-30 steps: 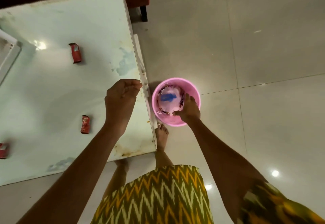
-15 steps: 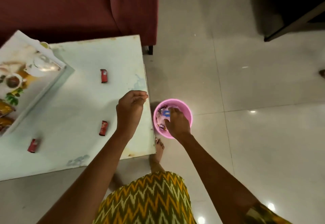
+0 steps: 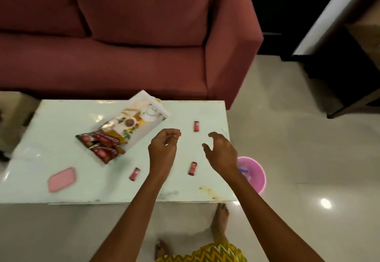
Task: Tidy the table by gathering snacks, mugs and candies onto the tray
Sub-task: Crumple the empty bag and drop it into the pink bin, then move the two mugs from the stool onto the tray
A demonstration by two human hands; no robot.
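Red candy wrappers (image 3: 196, 126), lettering unreadable

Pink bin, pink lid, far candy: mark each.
pink bin (image 3: 256, 174), head view, inner right wall.
pink lid (image 3: 62, 179), head view, centre of top face.
far candy (image 3: 196, 126), head view, wrapper middle.

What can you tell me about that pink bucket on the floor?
The pink bucket is small, round and looks like plastic. It stands upright on the tiled floor, just past the table's right end, and the right forearm hides part of it. Something clear with a blue bit lies inside. No hand touches it.
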